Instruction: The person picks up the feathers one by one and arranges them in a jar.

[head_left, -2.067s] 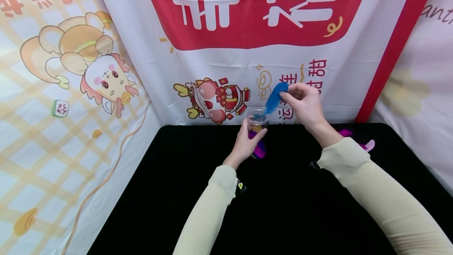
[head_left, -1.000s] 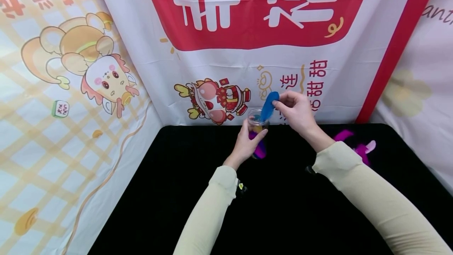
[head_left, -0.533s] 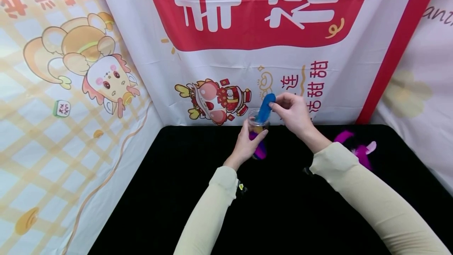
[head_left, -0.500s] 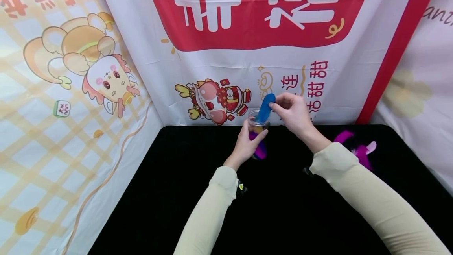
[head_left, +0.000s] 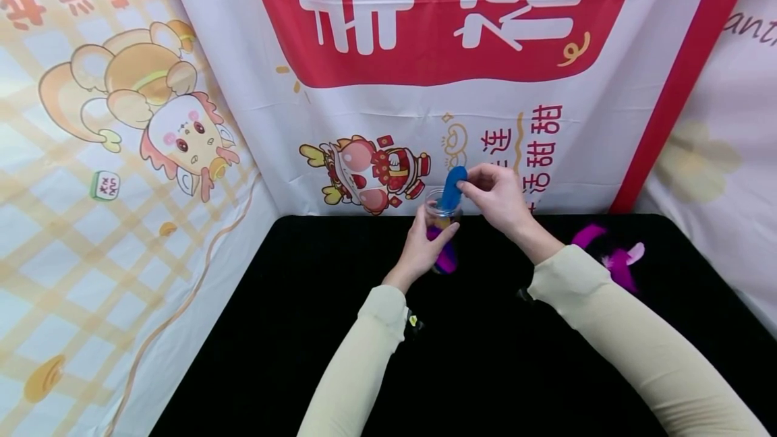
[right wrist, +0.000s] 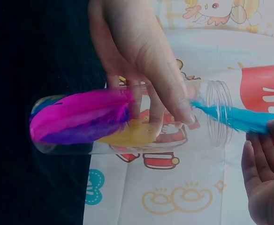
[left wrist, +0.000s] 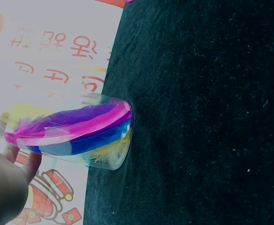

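Blue feather [head_left: 451, 190] lowered, pinched in right hand [head_left: 499, 198]

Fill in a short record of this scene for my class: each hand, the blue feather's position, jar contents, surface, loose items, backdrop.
Left hand: grips a clear jar
Right hand: pinches a blue feather
Feather position: one end inside the jar's open mouth, the other outside
Jar contents: magenta feather, purple feather, yellow feather, dark blue feather
Surface: black table
Loose items: magenta and pale pink feathers, person's right side
Backdrop: white cloth with red print
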The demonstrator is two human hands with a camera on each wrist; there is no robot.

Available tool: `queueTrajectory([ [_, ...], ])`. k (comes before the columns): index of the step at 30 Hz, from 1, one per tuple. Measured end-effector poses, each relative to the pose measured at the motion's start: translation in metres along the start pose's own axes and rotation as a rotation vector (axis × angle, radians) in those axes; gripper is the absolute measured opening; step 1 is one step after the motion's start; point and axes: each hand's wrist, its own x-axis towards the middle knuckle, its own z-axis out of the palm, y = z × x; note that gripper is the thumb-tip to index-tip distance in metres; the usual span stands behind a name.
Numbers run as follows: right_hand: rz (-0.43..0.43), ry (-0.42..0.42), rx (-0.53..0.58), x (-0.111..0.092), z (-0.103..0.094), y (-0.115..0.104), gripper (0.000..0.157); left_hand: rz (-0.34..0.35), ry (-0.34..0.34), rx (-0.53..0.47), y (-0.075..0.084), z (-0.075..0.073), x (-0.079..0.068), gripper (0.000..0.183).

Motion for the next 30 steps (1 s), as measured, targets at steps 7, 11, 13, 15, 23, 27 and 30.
queueTrajectory([
  [7, 0.01, -0.029, -0.028, 0.002, 0.006, 0.0, 0.011, 0.016, 0.0, 0.001, 0.0, 0.0, -0.001, 0.064],
  [11, 0.025, -0.046, -0.047, 0.003, 0.009, 0.0, 0.01, 0.022, -0.005, -0.003, -0.001, 0.001, -0.001, 0.061],
  [13, 0.026, -0.053, -0.058, 0.003, 0.01, -0.001, 0.01, 0.02, -0.009, -0.006, -0.001, 0.001, -0.001, 0.062],
  [15, 0.029, -0.06, -0.07, 0.004, 0.01, -0.002, 0.01, 0.019, -0.01, -0.007, 0.0, 0.001, -0.001, 0.062],
  [23, 0.065, -0.096, -0.12, 0.006, 0.013, -0.002, 0.012, 0.008, -0.011, -0.002, 0.001, 0.001, -0.001, 0.063],
  [27, 0.064, -0.106, -0.132, 0.006, 0.013, -0.001, 0.013, 0.002, -0.006, 0.006, 0.001, 0.0, 0.0, 0.064],
  [30, 0.052, -0.112, -0.143, 0.006, 0.014, 0.0, 0.012, 0.001, 0.003, 0.023, 0.002, 0.0, 0.0, 0.064],
])
